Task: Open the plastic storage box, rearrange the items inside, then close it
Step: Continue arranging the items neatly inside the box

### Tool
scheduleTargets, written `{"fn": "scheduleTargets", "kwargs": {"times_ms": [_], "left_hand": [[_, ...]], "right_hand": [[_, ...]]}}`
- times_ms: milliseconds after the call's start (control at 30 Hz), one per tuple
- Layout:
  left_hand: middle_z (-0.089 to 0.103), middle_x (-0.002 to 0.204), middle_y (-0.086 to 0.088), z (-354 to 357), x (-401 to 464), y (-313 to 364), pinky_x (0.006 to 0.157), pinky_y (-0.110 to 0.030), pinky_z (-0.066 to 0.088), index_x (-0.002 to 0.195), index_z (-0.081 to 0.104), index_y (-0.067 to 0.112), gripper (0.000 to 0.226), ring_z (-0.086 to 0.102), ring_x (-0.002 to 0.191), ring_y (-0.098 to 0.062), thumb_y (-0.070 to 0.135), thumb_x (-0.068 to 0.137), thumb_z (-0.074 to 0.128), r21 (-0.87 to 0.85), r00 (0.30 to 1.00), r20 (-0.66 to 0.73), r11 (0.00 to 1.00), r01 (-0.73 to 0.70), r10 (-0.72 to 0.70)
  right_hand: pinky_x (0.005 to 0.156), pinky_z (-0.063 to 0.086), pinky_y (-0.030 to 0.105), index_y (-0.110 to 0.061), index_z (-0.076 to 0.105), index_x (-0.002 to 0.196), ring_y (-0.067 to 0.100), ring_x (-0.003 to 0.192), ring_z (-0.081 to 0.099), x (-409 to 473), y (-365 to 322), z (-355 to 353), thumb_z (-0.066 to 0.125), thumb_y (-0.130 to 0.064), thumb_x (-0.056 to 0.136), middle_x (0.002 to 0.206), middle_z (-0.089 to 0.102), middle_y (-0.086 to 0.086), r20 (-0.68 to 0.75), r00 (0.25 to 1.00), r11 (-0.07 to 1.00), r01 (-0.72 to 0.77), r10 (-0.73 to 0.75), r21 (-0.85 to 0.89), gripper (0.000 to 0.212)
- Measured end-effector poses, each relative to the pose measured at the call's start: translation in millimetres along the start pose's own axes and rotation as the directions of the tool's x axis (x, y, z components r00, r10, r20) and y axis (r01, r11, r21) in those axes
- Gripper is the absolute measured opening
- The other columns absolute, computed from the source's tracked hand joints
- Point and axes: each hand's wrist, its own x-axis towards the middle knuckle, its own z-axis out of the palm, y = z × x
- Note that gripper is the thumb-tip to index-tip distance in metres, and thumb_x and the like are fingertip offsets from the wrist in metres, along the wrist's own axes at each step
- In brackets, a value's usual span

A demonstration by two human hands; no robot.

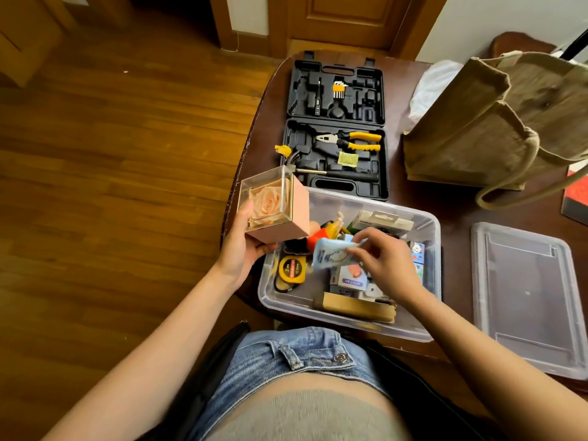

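Observation:
The clear plastic storage box [426,275] stands open on the table in front of me. Its lid [528,297] lies flat on the table to the right. My left hand [245,249] holds a clear cube with a peach rose [270,205] above the box's left edge. Over the middle of the box, my right hand [388,268] pinches a light blue packet [331,253]. Inside lie a yellow tape measure [291,268], a brown cardboard box [356,307], a grey packaged item [381,221], an orange toy [321,235] and several small boxes.
A black tool case [337,128] lies open behind the storage box, with yellow pliers [353,140] and a hammer inside. A burlap tote bag [496,122] stands at the back right. The table edge [241,160] runs along the left, with wooden floor beyond.

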Motion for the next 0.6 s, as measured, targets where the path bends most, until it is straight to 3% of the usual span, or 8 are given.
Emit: {"fn": "scheduleTargets", "kwargs": {"times_ms": [100,167,200,267,367,467,533,600], "left_hand": [[0.068,0.110,0.001,-0.6,-1.1,-1.2,0.068,-0.025,0.048,0.121,0.058,0.032,0.048,0.060,0.091,-0.009,0.058,0.084,0.041,0.008,1.000,0.008,1.000,-0.005,0.005],[0.067,0.112,0.000,-0.7,-1.5,-2.2,0.069,-0.024,0.050,0.125,0.055,0.030,0.052,0.060,0.093,-0.010,0.058,0.084,0.041,0.023,1.000,0.007,1.000,-0.010,0.010],[0.067,0.113,0.000,-0.9,-1.3,-2.8,0.068,-0.024,0.050,0.127,0.054,0.030,0.052,0.060,0.093,-0.010,0.058,0.085,0.041,0.026,1.000,0.005,1.000,-0.013,0.013],[0.067,0.113,0.000,-0.7,-1.2,-4.0,0.067,-0.023,0.050,0.128,0.053,0.029,0.053,0.061,0.093,-0.009,0.058,0.086,0.040,0.032,1.000,0.002,0.999,-0.020,0.020],[0.068,0.113,0.001,0.9,-1.9,-4.3,0.065,-0.021,0.051,0.128,0.054,0.030,0.053,0.063,0.089,-0.006,0.058,0.085,0.041,0.032,1.000,-0.003,0.999,-0.025,0.026],[0.067,0.117,0.000,4.2,-3.4,-3.6,0.065,-0.021,0.051,0.129,0.054,0.030,0.056,0.063,0.092,-0.006,0.060,0.085,0.040,0.053,1.000,-0.010,0.998,-0.022,0.023],[0.065,0.121,-0.001,6.1,-4.3,-3.2,0.067,-0.021,0.050,0.133,0.051,0.029,0.058,0.062,0.095,-0.008,0.060,0.085,0.039,0.068,1.000,-0.015,0.997,-0.023,0.024],[0.064,0.122,-0.001,6.8,-4.9,-2.2,0.071,-0.024,0.049,0.133,0.051,0.030,0.058,0.061,0.102,-0.012,0.060,0.085,0.040,0.073,0.999,-0.026,0.997,-0.023,0.025]], "right_hand": [[0.065,0.051,0.037,-0.018,0.055,0.111,0.017,0.072,0.063,6.9,8.4,-6.7,0.061,-0.017,0.089,0.084,0.067,-0.001,-0.194,0.949,0.969,-0.243,0.249,0.055,0.023],[0.063,0.050,0.034,-0.020,0.052,0.111,0.014,0.066,0.062,6.6,1.4,-2.6,0.060,-0.016,0.089,0.080,0.062,-0.009,-0.211,0.962,0.984,-0.178,0.174,0.000,0.024],[0.061,0.050,0.031,-0.022,0.055,0.106,0.010,0.064,0.061,5.8,-6.7,1.5,0.059,-0.018,0.089,0.077,0.061,-0.012,-0.137,0.987,0.995,-0.091,0.085,-0.033,0.019],[0.068,0.052,0.029,-0.024,0.062,0.101,0.008,0.071,0.062,5.9,-24.6,15.5,0.058,-0.022,0.089,0.085,0.067,-0.009,0.174,0.983,0.994,0.071,-0.057,-0.078,0.013],[0.085,0.046,0.029,-0.017,0.062,0.117,0.019,0.100,0.061,17.2,-38.9,50.5,0.058,-0.028,0.090,0.114,0.065,0.002,0.614,0.789,0.961,0.181,-0.014,-0.210,0.030],[0.090,0.044,0.037,-0.008,0.046,0.128,0.032,0.112,0.053,28.9,-42.3,88.3,0.060,-0.033,0.088,0.129,0.048,0.013,0.706,0.692,0.875,0.240,0.151,-0.422,0.049],[0.087,0.045,0.042,-0.007,0.039,0.131,0.035,0.113,0.050,33.6,-44.5,108.3,0.059,-0.025,0.089,0.131,0.038,0.014,0.677,0.718,0.785,0.320,0.165,-0.531,0.050],[0.078,0.044,0.037,-0.005,0.035,0.137,0.033,0.115,0.049,36.5,-47.8,123.6,0.050,-0.016,0.093,0.135,0.035,0.014,0.656,0.745,0.688,0.412,0.124,-0.597,0.048]]}}
